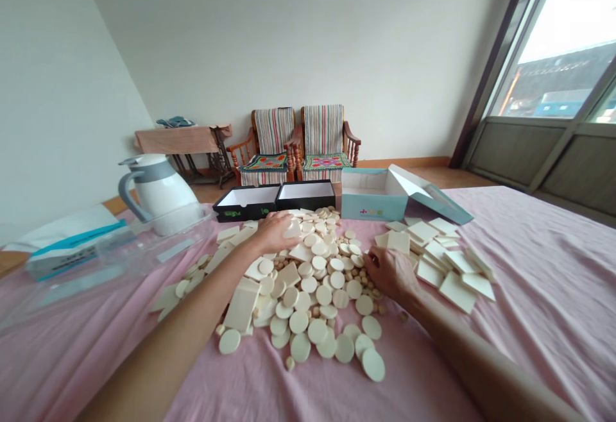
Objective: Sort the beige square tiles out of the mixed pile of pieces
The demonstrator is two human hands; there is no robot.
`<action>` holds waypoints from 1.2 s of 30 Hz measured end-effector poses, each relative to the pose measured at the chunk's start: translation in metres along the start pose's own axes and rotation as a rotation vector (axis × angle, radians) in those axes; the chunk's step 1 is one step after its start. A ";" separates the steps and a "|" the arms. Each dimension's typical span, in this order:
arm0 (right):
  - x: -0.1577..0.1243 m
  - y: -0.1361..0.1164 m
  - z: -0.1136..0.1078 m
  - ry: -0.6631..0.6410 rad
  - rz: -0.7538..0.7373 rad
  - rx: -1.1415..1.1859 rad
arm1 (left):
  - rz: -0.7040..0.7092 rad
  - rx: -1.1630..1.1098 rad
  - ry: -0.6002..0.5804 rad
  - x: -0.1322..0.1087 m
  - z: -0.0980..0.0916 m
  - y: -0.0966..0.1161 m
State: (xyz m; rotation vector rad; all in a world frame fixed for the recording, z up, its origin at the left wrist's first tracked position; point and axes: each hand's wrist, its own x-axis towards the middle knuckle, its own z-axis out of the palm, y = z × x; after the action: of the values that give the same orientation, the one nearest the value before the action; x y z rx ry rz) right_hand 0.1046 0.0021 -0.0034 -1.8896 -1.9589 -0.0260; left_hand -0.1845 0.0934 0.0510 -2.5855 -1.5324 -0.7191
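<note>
A wide pile of pale wooden discs (323, 294), mixed with rectangular wooden pieces (243, 303) and small wooden beads (360, 276), covers the middle of the cloth. My left hand (275, 233) lies over the far left part of the pile, its fingers stretched out and touching the pieces. At the pile's right edge, beside the beads, my right hand (389, 270) has its fingers curled in; whatever they hold is hidden. Just beyond my right hand lies a heap of square wooden tiles (433, 252).
Two black boxes (248, 209) and a light blue box (374, 207) with its tilted lid (440, 201) stand behind the pile. On the left are a white and grey jug (161, 191), a clear plastic tray (166, 239) and a tissue pack (77, 249). Beyond the pink cloth (543, 281) are two chairs (322, 140).
</note>
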 end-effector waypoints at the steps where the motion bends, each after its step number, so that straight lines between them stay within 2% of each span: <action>1: 0.000 -0.001 -0.001 0.001 -0.004 0.002 | -0.005 -0.004 -0.005 0.003 0.002 -0.003; 7: 0.000 -0.003 -0.001 0.004 -0.011 0.013 | -0.016 -0.057 0.008 0.001 0.003 -0.014; 11: 0.003 0.000 -0.008 0.088 0.028 0.050 | -0.052 -0.177 0.122 -0.003 -0.008 -0.003; 13: 0.007 0.006 -0.014 0.172 0.055 0.076 | -0.086 -0.313 0.170 -0.001 -0.010 0.011; 14: 0.009 0.010 -0.017 0.219 0.070 0.091 | -0.102 -0.393 0.159 0.001 -0.009 0.019; 18: 0.016 0.029 -0.026 0.357 0.164 0.141 | -0.121 -0.631 -0.024 0.019 0.012 0.061; 21: 0.018 0.038 -0.029 0.389 0.193 0.135 | -0.110 -0.701 -0.034 0.037 0.032 0.092; 24: 0.018 0.040 -0.027 0.379 0.198 0.114 | -0.099 -0.775 -0.002 0.050 0.042 0.109; 26: 0.018 0.038 -0.025 0.358 0.200 0.107 | -0.096 -0.797 0.026 0.050 0.041 0.107; 29: 0.018 0.033 -0.020 0.320 0.138 0.124 | -0.104 -0.793 0.065 0.039 0.031 0.090; 34: 0.014 0.028 -0.009 0.159 -0.137 0.110 | -0.129 -0.741 0.115 -0.004 0.007 0.063; 36: 0.014 0.028 -0.006 0.086 -0.183 0.065 | -0.134 -0.715 0.129 -0.026 -0.004 0.059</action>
State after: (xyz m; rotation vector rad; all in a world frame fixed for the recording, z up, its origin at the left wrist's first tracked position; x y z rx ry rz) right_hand 0.1329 0.0160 -0.0014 -1.6366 -2.0419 -0.0934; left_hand -0.1469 0.0414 0.0547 -2.7987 -1.6390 -1.6777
